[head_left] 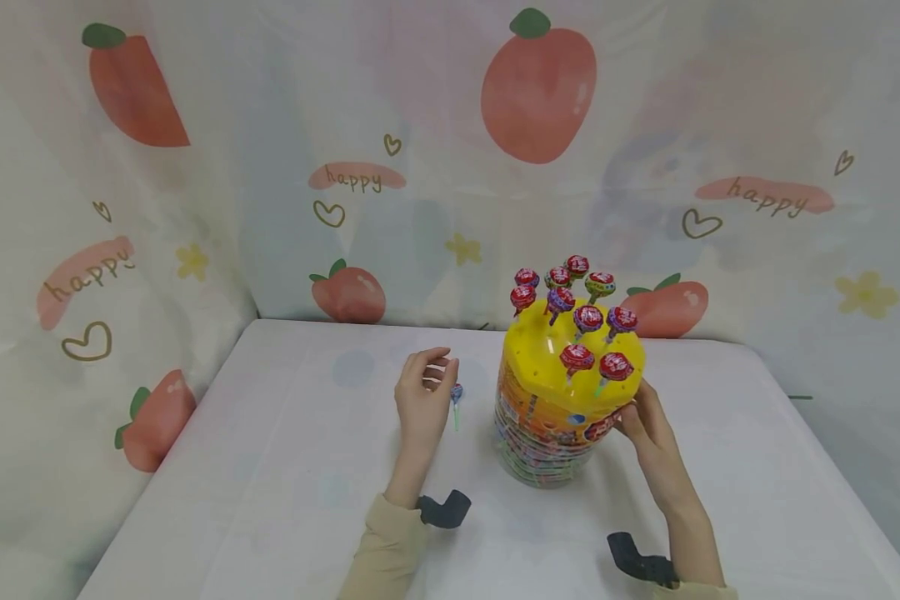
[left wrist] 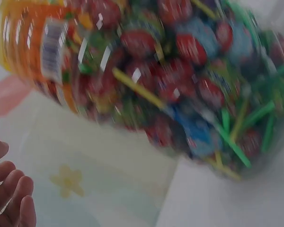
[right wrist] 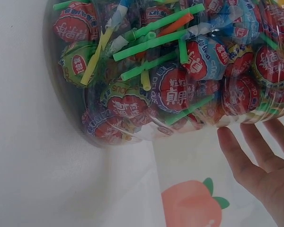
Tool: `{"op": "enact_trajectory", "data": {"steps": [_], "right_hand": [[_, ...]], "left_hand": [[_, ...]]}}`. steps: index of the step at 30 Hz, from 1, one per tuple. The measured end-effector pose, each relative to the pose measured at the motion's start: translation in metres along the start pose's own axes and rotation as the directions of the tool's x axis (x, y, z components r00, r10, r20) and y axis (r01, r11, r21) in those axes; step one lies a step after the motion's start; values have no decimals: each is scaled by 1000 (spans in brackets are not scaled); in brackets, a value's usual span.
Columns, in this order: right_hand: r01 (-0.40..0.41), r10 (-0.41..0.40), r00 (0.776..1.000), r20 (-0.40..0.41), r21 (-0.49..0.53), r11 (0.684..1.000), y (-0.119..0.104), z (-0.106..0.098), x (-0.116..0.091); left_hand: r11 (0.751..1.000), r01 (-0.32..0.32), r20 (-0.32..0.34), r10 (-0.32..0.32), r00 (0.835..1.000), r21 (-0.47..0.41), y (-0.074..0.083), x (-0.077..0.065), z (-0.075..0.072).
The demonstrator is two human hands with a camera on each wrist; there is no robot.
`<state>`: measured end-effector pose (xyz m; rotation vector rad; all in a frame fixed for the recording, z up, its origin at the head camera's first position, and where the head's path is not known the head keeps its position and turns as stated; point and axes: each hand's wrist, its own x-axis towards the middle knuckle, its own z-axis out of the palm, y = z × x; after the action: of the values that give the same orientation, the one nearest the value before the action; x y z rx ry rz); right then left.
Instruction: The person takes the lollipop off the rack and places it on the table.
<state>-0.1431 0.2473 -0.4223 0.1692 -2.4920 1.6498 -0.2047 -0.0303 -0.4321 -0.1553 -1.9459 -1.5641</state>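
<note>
A clear plastic candy jar [head_left: 547,467] with a yellow lid [head_left: 543,358] stands on the table, packed with wrapped lollipops [right wrist: 173,90]. Several more lollipops [head_left: 588,318] stick up from the lid. At the jar's right side, my right hand [head_left: 658,450] touches the wall with its fingertips, the fingers [right wrist: 260,146] fairly straight. My left hand [head_left: 423,400] hovers left of the jar, fingers loosely bent and holding nothing, as the left wrist view shows too. Right beside it appears a single lollipop [head_left: 457,404] with a pale green stick, partly overlapped by the hand.
The white table [head_left: 292,450] ends at a printed cloth backdrop [head_left: 427,75] with fruit and "happy" drawings. More of this cloth hangs along the left and right sides. Black camera mounts [head_left: 445,509] sit on both wrists.
</note>
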Motion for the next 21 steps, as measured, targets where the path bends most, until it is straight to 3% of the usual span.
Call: {"op": "enact_trajectory", "data": {"steps": [2, 7, 9, 12, 17, 21], "right_hand": [[-5, 5, 1000, 2, -3, 1000, 0, 0, 0], [-10, 10, 1000, 1, -8, 1000, -1, 0, 0], [-12, 12, 1000, 0, -9, 1000, -1, 0, 0], [-11, 11, 1000, -3, -12, 1000, -1, 0, 0], [-15, 15, 1000, -7, -3, 1000, 0, 0, 0], [-16, 16, 1000, -6, 0, 1000, -1, -1, 0]], "left_hand": [[1000, -13, 7, 13, 1000, -29, 21, -2, -1], [995, -55, 28, 57, 998, -79, 48, -10, 2], [991, -91, 34, 95, 995, -102, 48, -14, 4], [979, -152, 42, 159, 986, -132, 60, -19, 4], [946, -269, 45, 281, 959, -184, 76, -24, 4], [919, -316, 38, 334, 942, -236, 84, -26, 7]]}}
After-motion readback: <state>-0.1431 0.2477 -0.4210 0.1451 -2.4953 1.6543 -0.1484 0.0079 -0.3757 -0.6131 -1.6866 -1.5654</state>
